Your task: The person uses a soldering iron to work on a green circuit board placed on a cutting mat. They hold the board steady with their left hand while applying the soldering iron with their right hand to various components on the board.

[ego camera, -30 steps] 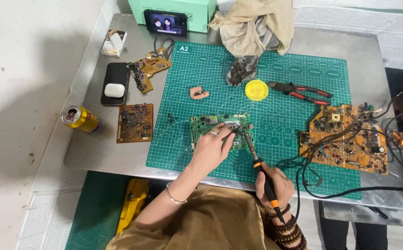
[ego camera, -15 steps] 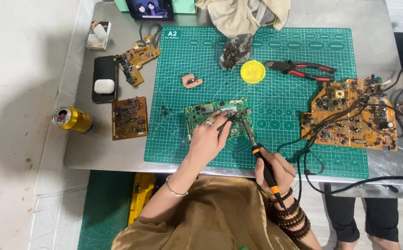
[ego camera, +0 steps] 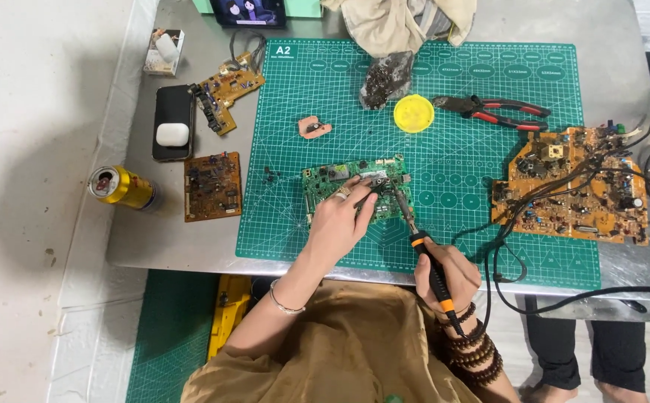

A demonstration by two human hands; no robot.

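Observation:
A small green circuit board point(ego camera: 325, 181) lies on the green cutting mat point(ego camera: 489, 89). My left hand point(ego camera: 342, 222) rests on the board and pinches thin metal tweezers point(ego camera: 373, 183) against it. My right hand point(ego camera: 448, 275) grips a soldering iron point(ego camera: 423, 250) with a black and orange handle. Its tip touches the board just right of the tweezers. Dark bead bracelets ring my right wrist, a thin bangle my left.
A large orange circuit board point(ego camera: 573, 186) with wires lies right. Red-handled pliers point(ego camera: 500, 110), a yellow round lid point(ego camera: 414, 113) and a dark lump point(ego camera: 383, 78) lie behind. Two brown boards point(ego camera: 212, 186), a phone with an earbud case point(ego camera: 172, 123) and a yellow can point(ego camera: 122, 187) lie left. Another person's legs point(ego camera: 575, 351) stand lower right.
The view has shifted, so everything sits slightly higher in the picture. Both hands stay on the green board, with tweezers and iron tip in about the same spot.

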